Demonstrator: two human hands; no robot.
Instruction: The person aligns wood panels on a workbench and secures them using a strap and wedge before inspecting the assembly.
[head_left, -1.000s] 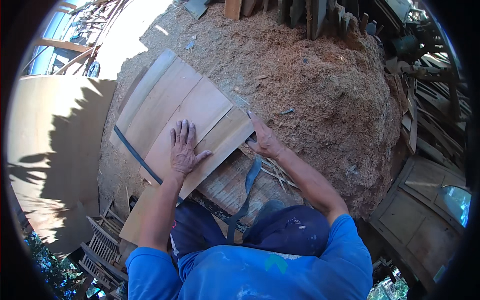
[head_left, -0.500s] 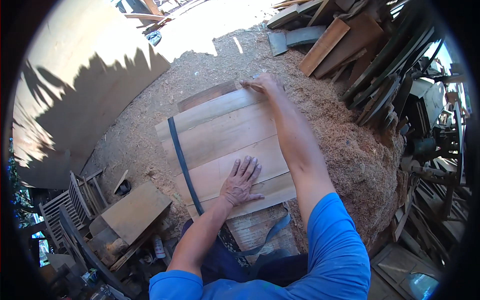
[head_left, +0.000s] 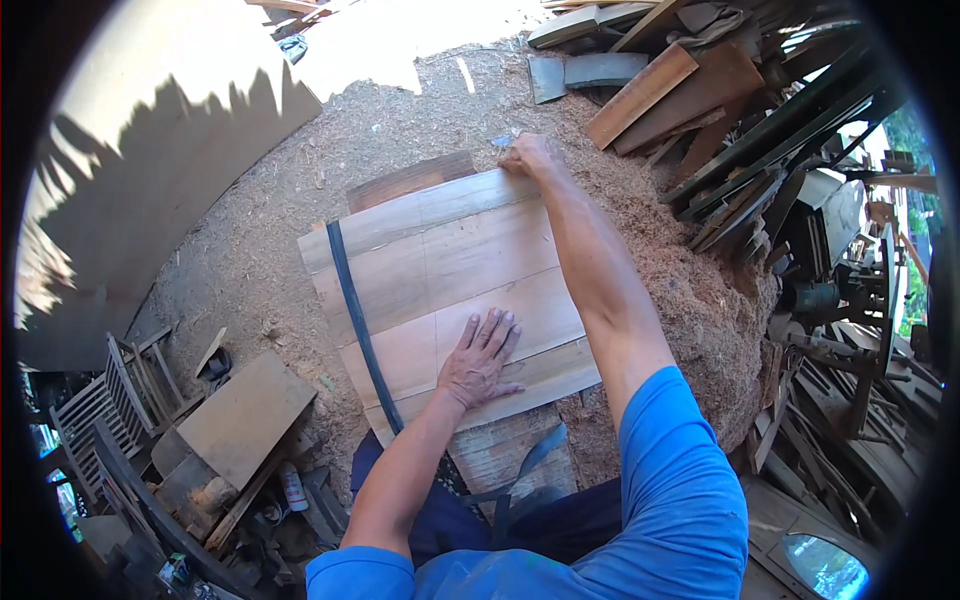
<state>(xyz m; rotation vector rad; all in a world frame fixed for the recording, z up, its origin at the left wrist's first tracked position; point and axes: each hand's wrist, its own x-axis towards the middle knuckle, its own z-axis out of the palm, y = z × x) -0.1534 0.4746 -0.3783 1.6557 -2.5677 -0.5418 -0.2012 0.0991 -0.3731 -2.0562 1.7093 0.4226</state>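
A pale wooden panel (head_left: 480, 235) of several joined boards lies in front of me on a wooden support (head_left: 510, 455). My left hand (head_left: 481, 362) rests flat on its near part, fingers spread. My right hand (head_left: 532, 158) is at the far right corner with its fingers curled down over the edge; what they grip is hidden. Across the panel's left side runs a dark rubber-like strap (head_left: 354, 305). A loose grey-blue strap (head_left: 540, 452) curls out at the near edge. Beyond the far edge, a brown board (head_left: 410, 180) shows partly.
Wood shavings (head_left: 700, 345) are heaped at the right, below stacked offcuts (head_left: 640, 95). A large plywood sheet (head_left: 150, 190) leans at the left. Near left lie a flat board (head_left: 248, 415), a slatted wooden piece (head_left: 90, 420) and a spray can (head_left: 293, 487).
My right hand has shifted slightly at the far corner, its fingers now curled lower over the edge. My left hand stays flat on the panel. The whole view has shifted a little.
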